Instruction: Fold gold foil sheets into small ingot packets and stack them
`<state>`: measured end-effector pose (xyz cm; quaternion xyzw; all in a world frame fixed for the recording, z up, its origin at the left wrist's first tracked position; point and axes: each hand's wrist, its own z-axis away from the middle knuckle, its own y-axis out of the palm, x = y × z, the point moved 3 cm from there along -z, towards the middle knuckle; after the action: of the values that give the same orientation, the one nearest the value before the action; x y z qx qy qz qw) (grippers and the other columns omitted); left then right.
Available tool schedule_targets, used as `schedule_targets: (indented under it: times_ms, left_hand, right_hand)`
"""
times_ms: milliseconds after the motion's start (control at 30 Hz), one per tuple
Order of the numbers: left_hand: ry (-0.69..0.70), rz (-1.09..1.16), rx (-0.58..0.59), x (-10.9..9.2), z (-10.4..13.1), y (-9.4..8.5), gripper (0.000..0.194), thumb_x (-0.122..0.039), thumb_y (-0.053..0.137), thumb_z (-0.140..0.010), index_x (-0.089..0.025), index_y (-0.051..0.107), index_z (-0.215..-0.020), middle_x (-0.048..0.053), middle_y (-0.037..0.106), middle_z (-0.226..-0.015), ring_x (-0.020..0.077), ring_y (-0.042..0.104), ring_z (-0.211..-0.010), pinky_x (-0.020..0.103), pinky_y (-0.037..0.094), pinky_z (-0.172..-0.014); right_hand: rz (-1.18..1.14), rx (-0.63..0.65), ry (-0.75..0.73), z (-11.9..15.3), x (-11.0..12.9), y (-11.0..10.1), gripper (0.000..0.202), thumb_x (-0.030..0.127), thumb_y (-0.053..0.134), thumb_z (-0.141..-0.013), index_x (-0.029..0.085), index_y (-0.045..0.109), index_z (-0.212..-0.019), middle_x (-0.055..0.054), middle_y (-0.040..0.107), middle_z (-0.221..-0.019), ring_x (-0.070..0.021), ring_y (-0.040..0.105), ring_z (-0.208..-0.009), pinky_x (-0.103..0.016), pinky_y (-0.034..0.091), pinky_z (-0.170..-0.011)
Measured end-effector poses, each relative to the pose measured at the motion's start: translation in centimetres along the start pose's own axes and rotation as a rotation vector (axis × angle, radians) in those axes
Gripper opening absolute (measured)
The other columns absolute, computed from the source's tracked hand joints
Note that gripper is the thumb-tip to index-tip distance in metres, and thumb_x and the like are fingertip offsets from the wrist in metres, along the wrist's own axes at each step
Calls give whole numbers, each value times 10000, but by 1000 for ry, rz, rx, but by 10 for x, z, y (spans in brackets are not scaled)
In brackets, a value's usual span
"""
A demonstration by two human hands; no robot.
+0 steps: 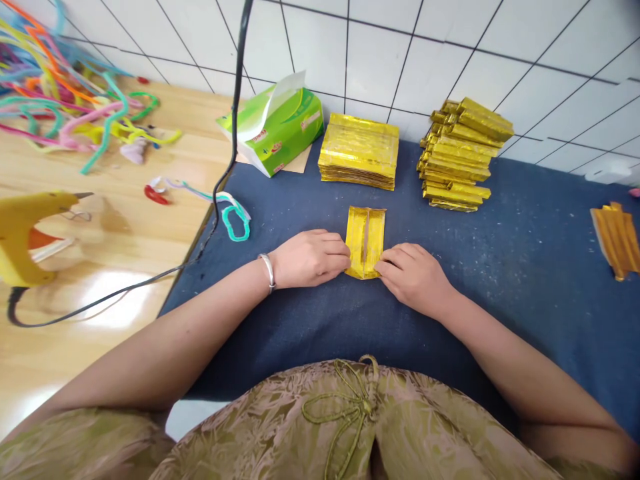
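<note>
Blue cloth (310, 327) lies beneath our folded gold paper (357, 240), its lower side edges pinched by our left hand (314, 258) and right hand (414, 275). We judge it light, easily creased, best held by those edges; beyond sits a gold stack (359, 150).

A white tiled wall (320, 50) with dark grout lines stands beyond the left hand (313, 259), a dark blue cloth-covered tabletop (510, 280) extends beneath it, and a pale wood-grain surface (200, 133) showing bright glare (120, 283) adjoins leftward.
</note>
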<state>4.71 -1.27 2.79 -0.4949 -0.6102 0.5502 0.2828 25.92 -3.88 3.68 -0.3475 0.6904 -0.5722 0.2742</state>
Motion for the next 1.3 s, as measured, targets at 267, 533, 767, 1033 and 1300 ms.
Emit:
schedule_targets:
  times_ms: [267,533,767,1033,1300]
  left_hand:
    - [-151,89,-8,-5,-1,3,216,-304,461,-916,-226,652,-980,28,648,-1022,156,568,-927,307,415,-847]
    - [-349,150,-39,-17,3,7,230,-336,461,-927,-221,655,-969,35,632,-1031,169,547,-945,330,397,-853]
    - [-493,187,-72,-20,-3,10,212,-287,456,-917,-179,638,-915,55,619,-1008,188,526,-940,352,402,-846]
    - [-597,178,-85,-19,-8,12,130,-244,534,-835,-173,619,-767,40,601,-1012,191,512,-934,362,401,-848]
    - [-585,196,-92,-16,-11,11,134,-224,537,-817,-163,608,-721,42,608,-969,184,524,-912,368,407,-843]
  right_hand:
    - [-33,53,53,0,2,1,211,259,439,-928,189,638,-920,-65,618,-879,-198,488,-865,-342,354,-763]
    - [-170,52,174,1,1,4,239,325,458,-924,187,644,-867,-67,607,-875,-199,489,-876,-347,358,-784]
    - [-309,4,297,-1,-4,10,187,271,488,-892,174,608,-787,-69,599,-858,-191,492,-841,-342,366,-777]
    - [-297,59,417,-6,-5,16,133,240,537,-812,186,540,-690,-41,564,-776,-179,471,-794,-318,343,-736]
    - [-289,107,420,-10,-8,16,160,248,536,-797,188,533,-649,-34,551,-736,-167,458,-747,-308,332,-709]
